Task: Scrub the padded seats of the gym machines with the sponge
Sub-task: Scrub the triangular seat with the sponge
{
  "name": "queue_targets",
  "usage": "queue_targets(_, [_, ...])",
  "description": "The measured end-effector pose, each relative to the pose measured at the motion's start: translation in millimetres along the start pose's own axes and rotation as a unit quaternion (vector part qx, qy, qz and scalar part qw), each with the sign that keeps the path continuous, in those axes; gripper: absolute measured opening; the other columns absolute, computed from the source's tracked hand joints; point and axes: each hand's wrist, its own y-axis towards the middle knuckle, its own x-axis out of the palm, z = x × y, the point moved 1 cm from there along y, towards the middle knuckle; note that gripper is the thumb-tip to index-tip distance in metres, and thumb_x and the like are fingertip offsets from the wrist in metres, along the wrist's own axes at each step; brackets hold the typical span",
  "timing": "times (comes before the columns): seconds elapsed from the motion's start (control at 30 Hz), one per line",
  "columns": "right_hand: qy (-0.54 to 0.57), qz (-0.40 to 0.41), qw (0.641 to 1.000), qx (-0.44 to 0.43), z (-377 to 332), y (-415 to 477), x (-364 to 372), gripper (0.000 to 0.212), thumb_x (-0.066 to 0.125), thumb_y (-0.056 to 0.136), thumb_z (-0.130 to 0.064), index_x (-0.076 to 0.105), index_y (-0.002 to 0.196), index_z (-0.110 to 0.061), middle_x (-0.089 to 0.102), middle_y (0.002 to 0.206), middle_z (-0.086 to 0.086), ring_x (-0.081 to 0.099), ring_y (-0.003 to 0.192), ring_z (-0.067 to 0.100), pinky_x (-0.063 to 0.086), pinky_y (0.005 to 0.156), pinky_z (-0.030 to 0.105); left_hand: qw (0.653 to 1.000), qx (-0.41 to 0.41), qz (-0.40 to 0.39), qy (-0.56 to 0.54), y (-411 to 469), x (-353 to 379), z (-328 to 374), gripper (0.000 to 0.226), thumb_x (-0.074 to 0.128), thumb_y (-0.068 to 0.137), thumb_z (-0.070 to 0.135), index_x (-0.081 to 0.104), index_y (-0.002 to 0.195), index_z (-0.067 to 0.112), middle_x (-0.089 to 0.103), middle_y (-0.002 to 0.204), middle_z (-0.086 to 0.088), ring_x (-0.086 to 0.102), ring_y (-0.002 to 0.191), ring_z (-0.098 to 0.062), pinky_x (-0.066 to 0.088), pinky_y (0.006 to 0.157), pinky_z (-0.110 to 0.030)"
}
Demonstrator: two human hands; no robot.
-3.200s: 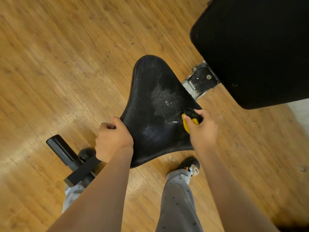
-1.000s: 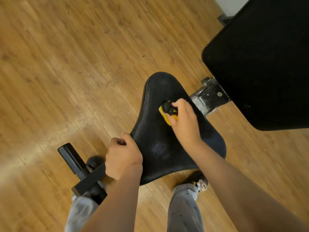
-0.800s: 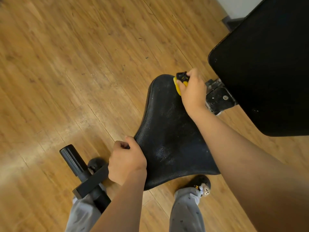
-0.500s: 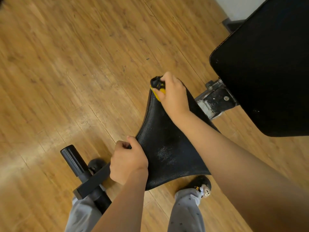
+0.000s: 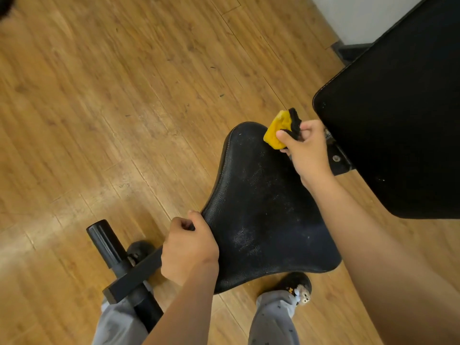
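Here, a black roller bar is seen at the far left. Just beside it, the left edge of the black padded seat is gripped by the left hand. At the seat's narrow far end, a yellow sponge with a black scrubbing layer is pinched by the right hand; contact with the padding cannot be told. A black backrest pad is seen rightmost.
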Motion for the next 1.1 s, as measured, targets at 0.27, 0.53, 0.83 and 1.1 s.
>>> queue_targets(0.27, [-0.063, 0.009, 0.993, -0.1, 0.6, 38.1, 60.3, 0.039, 0.072, 0.081, -0.008, 0.038, 0.088, -0.025, 0.063, 0.098, 0.004, 0.065, 0.093, 0.018, 0.055, 0.082, 0.041, 1.0, 0.005, 0.003, 0.004, 2.7, 3.4, -1.5, 0.04, 0.033, 0.093, 0.055, 0.05, 0.074, 0.025, 0.055, 0.066, 0.002, 0.053, 0.066, -0.024, 0.035, 0.057, -0.031])
queue_targets(0.53, [-0.185, -0.049, 0.969, -0.159, 8.4, -10.9, 47.8, 0.035, 0.073, 0.082, -0.012, 0.039, 0.09, -0.014, 0.06, 0.084, 0.004, 0.059, 0.078, 0.015, 0.046, 0.064, 0.032, 1.0, 0.0, -0.005, 0.006, 1.0, -1.5, 0.6, 0.038, 0.033, 0.094, 0.054, 0.052, 0.077, 0.025, 0.053, 0.066, 0.003, 0.049, 0.066, -0.023, 0.031, 0.058, -0.031])
queue_targets(0.83, [0.024, -0.027, 0.999, -0.006, 19.7, -48.8, -22.6, 0.033, 0.069, 0.082, 0.001, 0.049, 0.108, -0.004, 0.067, 0.103, 0.006, 0.067, 0.097, 0.008, 0.053, 0.083, 0.022, 1.0, -0.006, -0.004, 0.014, 0.3, -2.5, 2.1, 0.038, 0.033, 0.094, 0.053, 0.055, 0.081, 0.026, 0.049, 0.066, 0.004, 0.048, 0.068, -0.024, 0.035, 0.063, -0.034])
queue_targets(1.1, [-0.055, 0.043, 0.995, -0.069, 14.4, 11.1, 18.7, 0.034, 0.07, 0.083, -0.003, 0.04, 0.096, -0.013, 0.06, 0.098, 0.001, 0.057, 0.084, -0.006, 0.042, 0.073, 0.008, 1.0, -0.007, 0.002, 0.017, -0.8, -2.0, 3.4, 0.037, 0.033, 0.094, 0.052, 0.056, 0.082, 0.025, 0.046, 0.066, 0.005, 0.044, 0.066, -0.021, 0.027, 0.058, -0.031])
